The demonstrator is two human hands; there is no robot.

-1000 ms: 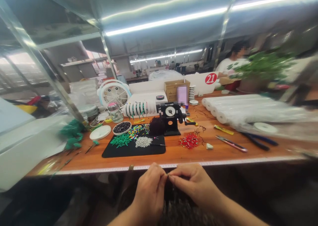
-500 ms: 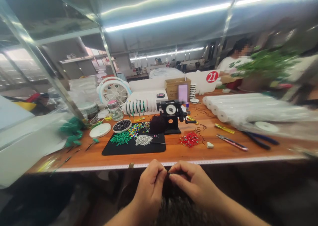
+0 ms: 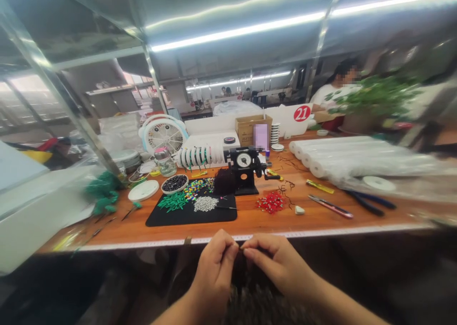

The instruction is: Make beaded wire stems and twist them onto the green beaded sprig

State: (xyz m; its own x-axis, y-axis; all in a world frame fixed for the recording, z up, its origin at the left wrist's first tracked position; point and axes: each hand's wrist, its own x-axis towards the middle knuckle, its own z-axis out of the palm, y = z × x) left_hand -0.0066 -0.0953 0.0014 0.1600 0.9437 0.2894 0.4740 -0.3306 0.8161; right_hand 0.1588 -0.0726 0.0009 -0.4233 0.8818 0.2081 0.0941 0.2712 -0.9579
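Note:
My left hand [image 3: 218,265] and my right hand [image 3: 280,258] meet just below the table's front edge, fingertips almost touching. Both are closed in a pinch. A tiny dark bit shows between the fingertips, too small to name. Beyond them lies a black mat [image 3: 157,217] with green tube-like pieces [image 3: 173,201], multicoloured beads [image 3: 200,187] and silvery beads [image 3: 206,203] on it. A dish of black beads [image 3: 174,182] stands at the mat's back left. To the right of the mat is a pile of small red pieces [image 3: 270,202].
A black hand-cranked device [image 3: 246,170] stands behind the mat, beside a row of white spools [image 3: 200,157]. Scissors-like snips [image 3: 330,206], pliers [image 3: 369,202] and white rolls [image 3: 332,156] lie at right. A fan [image 3: 163,135] is at back left. Another person [image 3: 335,92] sits beyond the plant.
The fingertips of my two hands have drawn slightly closer together, still pinched. The view has shifted a little; the things on the table stay in place.

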